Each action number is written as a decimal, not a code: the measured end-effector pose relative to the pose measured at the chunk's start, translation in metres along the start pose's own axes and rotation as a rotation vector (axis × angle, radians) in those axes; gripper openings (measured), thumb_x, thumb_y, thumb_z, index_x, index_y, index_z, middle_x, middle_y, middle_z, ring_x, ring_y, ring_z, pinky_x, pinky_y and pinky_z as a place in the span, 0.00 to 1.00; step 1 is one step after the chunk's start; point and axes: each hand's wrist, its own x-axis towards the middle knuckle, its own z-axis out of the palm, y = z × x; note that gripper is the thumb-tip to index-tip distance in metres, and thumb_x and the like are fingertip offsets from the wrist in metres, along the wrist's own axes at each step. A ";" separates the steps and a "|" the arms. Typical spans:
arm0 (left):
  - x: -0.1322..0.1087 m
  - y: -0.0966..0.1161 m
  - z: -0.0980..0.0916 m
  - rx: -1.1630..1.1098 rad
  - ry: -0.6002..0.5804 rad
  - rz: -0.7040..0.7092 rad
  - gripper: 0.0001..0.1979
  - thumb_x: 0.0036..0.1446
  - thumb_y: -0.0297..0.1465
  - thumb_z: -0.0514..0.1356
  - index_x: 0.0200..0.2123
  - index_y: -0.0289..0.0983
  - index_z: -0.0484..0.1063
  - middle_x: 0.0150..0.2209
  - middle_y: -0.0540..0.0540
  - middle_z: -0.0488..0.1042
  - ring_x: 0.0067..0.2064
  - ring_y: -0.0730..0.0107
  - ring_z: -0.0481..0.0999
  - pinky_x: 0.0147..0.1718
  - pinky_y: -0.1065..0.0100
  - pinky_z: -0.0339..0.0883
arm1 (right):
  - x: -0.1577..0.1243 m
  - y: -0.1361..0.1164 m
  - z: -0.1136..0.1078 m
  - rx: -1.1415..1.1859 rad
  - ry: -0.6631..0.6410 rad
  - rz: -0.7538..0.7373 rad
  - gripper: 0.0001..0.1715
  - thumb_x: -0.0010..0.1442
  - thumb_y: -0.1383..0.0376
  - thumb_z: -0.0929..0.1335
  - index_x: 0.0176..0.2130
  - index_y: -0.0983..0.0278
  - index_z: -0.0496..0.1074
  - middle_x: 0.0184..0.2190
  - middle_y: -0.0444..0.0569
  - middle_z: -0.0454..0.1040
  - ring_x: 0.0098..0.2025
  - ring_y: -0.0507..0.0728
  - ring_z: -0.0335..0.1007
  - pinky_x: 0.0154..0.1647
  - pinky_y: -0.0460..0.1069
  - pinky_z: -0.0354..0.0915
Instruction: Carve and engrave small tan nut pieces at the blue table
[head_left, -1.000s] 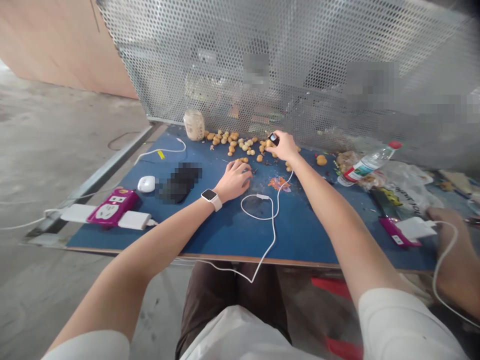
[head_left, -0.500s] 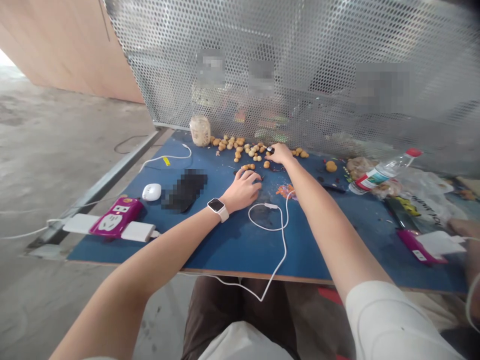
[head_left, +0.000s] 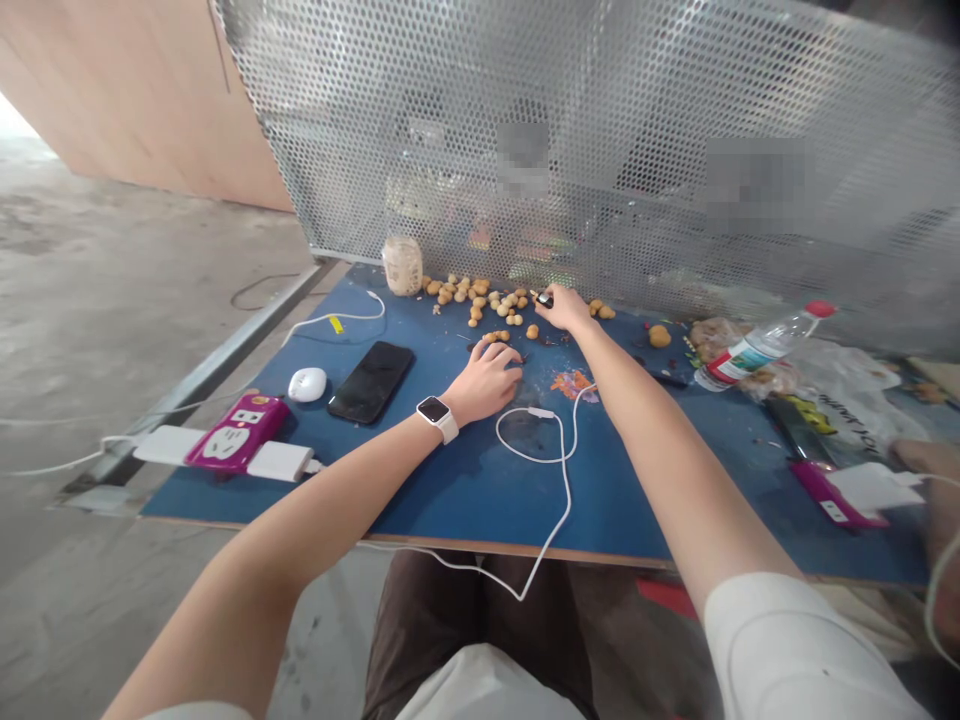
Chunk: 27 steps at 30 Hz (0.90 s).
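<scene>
- The surface (head_left: 465, 490) under your hands is blue, with small bits and crumbs scattered on it.
- Past your hands stands a gray wall full of little holes (head_left: 600, 120). Off to the left of your hands is a gray floor (head_left: 150, 300).
- Your left hand (head_left: 486, 380) lies low on the surface. Its fingers are loose, a bit spread and bent. What is under the palm is hidden.
- Your right hand (head_left: 562, 308) reaches farther out. Its thumb and fingers pinch a small dark thing (head_left: 545, 300), near the wall.
- Round tan lumps (head_left: 480, 290) lie past your left hand and on both sides of your right hand.
- A jar (head_left: 403, 266) stands past your left hand, at the left end of the lumps.
- A black phone (head_left: 372, 382) lies flat, left of your left hand. A white case (head_left: 307, 384) sits just beyond it, farther left.
- A white cable (head_left: 568, 480) makes a loop near you, between your left hand and your right arm.
- A bottle with a red cap (head_left: 757, 355) leans over, well to the right of your right hand.
</scene>
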 end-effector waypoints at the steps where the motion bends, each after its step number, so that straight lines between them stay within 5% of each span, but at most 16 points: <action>1: 0.000 0.000 -0.001 0.001 -0.008 0.000 0.14 0.82 0.27 0.64 0.55 0.40 0.93 0.71 0.33 0.87 0.79 0.39 0.79 0.90 0.27 0.66 | 0.002 -0.002 -0.001 0.009 -0.003 0.001 0.24 0.80 0.57 0.80 0.70 0.60 0.87 0.69 0.65 0.91 0.70 0.74 0.89 0.73 0.62 0.80; 11: -0.002 0.007 -0.004 0.017 -0.025 0.027 0.15 0.85 0.29 0.62 0.55 0.40 0.93 0.71 0.33 0.86 0.79 0.39 0.79 0.89 0.29 0.69 | 0.045 -0.040 0.010 -0.075 -0.055 -0.138 0.29 0.74 0.75 0.74 0.67 0.59 0.93 0.67 0.63 0.93 0.71 0.73 0.89 0.74 0.60 0.81; 15: -0.004 0.009 -0.003 0.026 -0.034 0.035 0.16 0.85 0.28 0.61 0.55 0.39 0.93 0.71 0.32 0.86 0.79 0.39 0.79 0.89 0.28 0.69 | 0.053 -0.041 0.017 -0.092 -0.065 -0.192 0.30 0.73 0.77 0.74 0.65 0.58 0.94 0.74 0.62 0.88 0.75 0.72 0.87 0.76 0.60 0.80; 19: -0.004 0.011 -0.004 0.024 -0.054 0.033 0.16 0.86 0.28 0.61 0.56 0.39 0.93 0.72 0.33 0.87 0.80 0.40 0.79 0.90 0.29 0.69 | 0.052 -0.035 0.020 -0.095 -0.004 -0.192 0.26 0.79 0.73 0.71 0.67 0.60 0.93 0.76 0.66 0.86 0.78 0.75 0.83 0.79 0.65 0.79; 22: -0.004 0.011 -0.005 0.024 -0.058 0.025 0.15 0.86 0.28 0.62 0.56 0.39 0.92 0.72 0.33 0.87 0.81 0.40 0.79 0.90 0.30 0.69 | 0.052 -0.027 0.016 -0.040 0.080 -0.153 0.18 0.81 0.68 0.73 0.62 0.61 0.92 0.68 0.68 0.91 0.72 0.78 0.86 0.75 0.67 0.80; 27: -0.002 0.010 -0.004 -0.026 0.012 -0.051 0.16 0.84 0.27 0.62 0.64 0.39 0.89 0.72 0.33 0.87 0.79 0.41 0.82 0.91 0.31 0.67 | 0.036 -0.010 -0.005 0.331 0.231 -0.254 0.09 0.74 0.58 0.83 0.50 0.59 0.89 0.55 0.61 0.95 0.61 0.75 0.91 0.73 0.68 0.83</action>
